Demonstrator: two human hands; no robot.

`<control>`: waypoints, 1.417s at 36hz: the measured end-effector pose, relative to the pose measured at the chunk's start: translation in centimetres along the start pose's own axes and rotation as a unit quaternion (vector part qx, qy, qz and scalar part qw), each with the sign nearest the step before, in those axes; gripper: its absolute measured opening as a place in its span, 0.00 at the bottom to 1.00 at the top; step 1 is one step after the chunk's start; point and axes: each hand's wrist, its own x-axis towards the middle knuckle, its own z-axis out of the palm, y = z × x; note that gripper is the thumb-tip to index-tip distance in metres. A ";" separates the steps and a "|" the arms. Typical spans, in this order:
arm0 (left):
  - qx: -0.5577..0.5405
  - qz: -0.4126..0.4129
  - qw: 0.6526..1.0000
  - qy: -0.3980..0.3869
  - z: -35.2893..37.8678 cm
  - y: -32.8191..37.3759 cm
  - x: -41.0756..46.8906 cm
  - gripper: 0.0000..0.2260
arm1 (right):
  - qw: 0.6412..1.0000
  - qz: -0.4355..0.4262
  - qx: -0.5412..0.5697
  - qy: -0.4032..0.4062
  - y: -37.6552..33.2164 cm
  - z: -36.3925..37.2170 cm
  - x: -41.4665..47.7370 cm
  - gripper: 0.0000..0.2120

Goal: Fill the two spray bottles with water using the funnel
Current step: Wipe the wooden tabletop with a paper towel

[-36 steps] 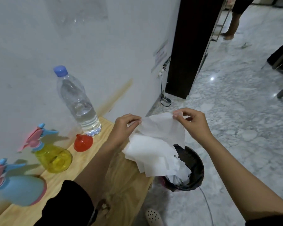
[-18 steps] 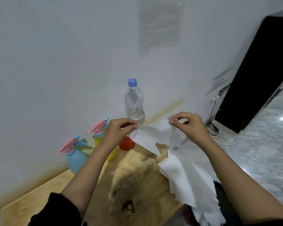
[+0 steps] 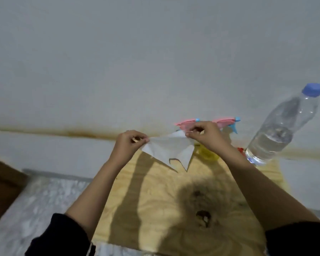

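While both hands are busy w/ a thin white paper sheet [image 3: 166, 146], neither holds any filling gear. The left hand [image 3: 129, 143] pinches the sheet's left top corner btw thumb and forefinger, other fingers curled in. The right hand [image 3: 203, 137] pinches the right top corner the same way, so the limp, creased sheet hangs stretched over the far part of the wooden table [image 3: 155, 209].

Task items sit far right, by the wall [image 3: 155, 61]. Only part of the yellow spray bottle [image 3: 209, 155] shows under the right wrist: a rounded, translucent body. Two pink trigger heads [image 3: 186, 124] w/ blue tips poke out behind the right hand; the 2nd bottle's body is hidden. The red funnel [image 3: 240, 150] is a sliver btw the yellow bottle and the water bottle [image 3: 277, 133], which stands upright, blue cap on, approx. half full.

The spray bottles are prob. light, smooth hard plastic, best held at the neck, esp. when unscrewing the heads. The funnel looks small and stiff, likely tippy, so it needs a steadying finger. The water bottle is thin clear plastic, heavier, and prob. gives under a squeeze: grip mid-body, gently.
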 end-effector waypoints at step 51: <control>0.037 -0.203 0.974 0.089 2.8 -18.5 -9.3 0.05 | 0.987 0.137 -0.084 -0.011 3.5 23.5 -1.5 0.24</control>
